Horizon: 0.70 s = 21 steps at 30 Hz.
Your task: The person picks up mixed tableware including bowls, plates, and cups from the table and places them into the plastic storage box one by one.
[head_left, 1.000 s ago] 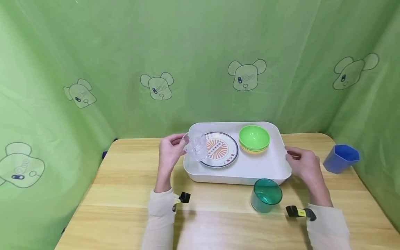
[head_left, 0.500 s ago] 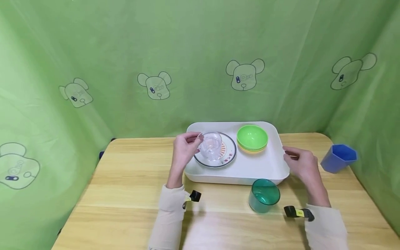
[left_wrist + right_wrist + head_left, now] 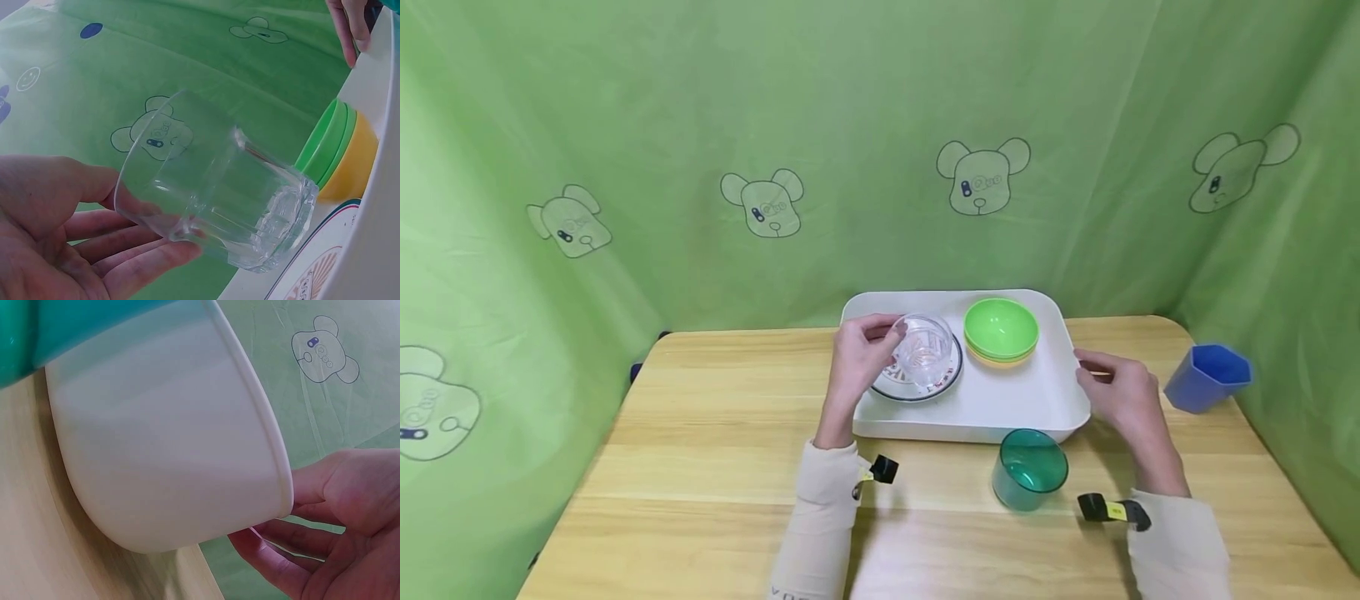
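My left hand (image 3: 859, 354) pinches the rim of a clear glass (image 3: 923, 354), thumb on one side and fingers on the other. In the left wrist view the glass (image 3: 215, 187) tilts, its thick base toward the plate. Below it, a white plate (image 3: 951, 375) with an orange ray pattern lies in a white tray (image 3: 985, 408); whether glass and plate touch is unclear. My right hand (image 3: 1123, 392) grips the tray's right rim, and in the right wrist view its fingers (image 3: 269, 550) lie at the tray wall (image 3: 181, 456).
Stacked green and yellow bowls (image 3: 1000, 329) sit in the tray's right half. A teal cup (image 3: 1028, 471) stands in front of the tray on the wooden table (image 3: 700, 467). A blue hexagonal cup (image 3: 1206, 379) is at the far right. Green curtains (image 3: 850, 150) surround the table.
My left hand has carried the clear glass rightward, from the tray's left edge to over the plate. The right hand stays at the tray's right rim. The head view has shifted slightly.
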{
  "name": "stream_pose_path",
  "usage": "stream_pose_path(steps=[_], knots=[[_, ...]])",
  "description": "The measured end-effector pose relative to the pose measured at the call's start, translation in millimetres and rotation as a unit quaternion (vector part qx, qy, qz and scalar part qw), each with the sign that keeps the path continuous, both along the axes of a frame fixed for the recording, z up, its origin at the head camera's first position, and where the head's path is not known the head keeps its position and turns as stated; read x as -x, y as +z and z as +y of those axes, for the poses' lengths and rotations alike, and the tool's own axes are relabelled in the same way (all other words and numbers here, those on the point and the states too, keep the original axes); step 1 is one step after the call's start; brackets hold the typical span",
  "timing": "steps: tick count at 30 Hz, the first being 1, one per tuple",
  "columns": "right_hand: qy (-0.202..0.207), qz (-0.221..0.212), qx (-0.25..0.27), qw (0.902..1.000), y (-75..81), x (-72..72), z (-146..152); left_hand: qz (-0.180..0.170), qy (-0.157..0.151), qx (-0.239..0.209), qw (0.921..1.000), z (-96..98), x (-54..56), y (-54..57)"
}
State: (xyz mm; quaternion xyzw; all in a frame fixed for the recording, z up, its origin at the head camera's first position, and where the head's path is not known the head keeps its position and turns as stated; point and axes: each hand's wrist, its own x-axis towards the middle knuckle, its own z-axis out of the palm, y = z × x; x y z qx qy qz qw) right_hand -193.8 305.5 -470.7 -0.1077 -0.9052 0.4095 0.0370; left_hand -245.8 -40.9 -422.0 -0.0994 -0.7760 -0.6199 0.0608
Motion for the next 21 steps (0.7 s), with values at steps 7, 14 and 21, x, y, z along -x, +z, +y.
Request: stream_pose_path(steps=[7,14,21], knots=[[0.013,0.009,-0.003,0.9999,1.4,2.0,-3,0.018,-0.007,-0.005,0.9998,0.7,-0.4,-1.4],[0.020,0.028,-0.012,0.9993,13.0,-1.3,-9,0.018,0.010,-0.015,0.9997,13.2,-4.8,-10.0],[0.085,0.078,-0.038,0.9926,48.6,-5.4,-30,0.030,0.016,-0.014,0.9993,34.1,-7.9,-14.6]])
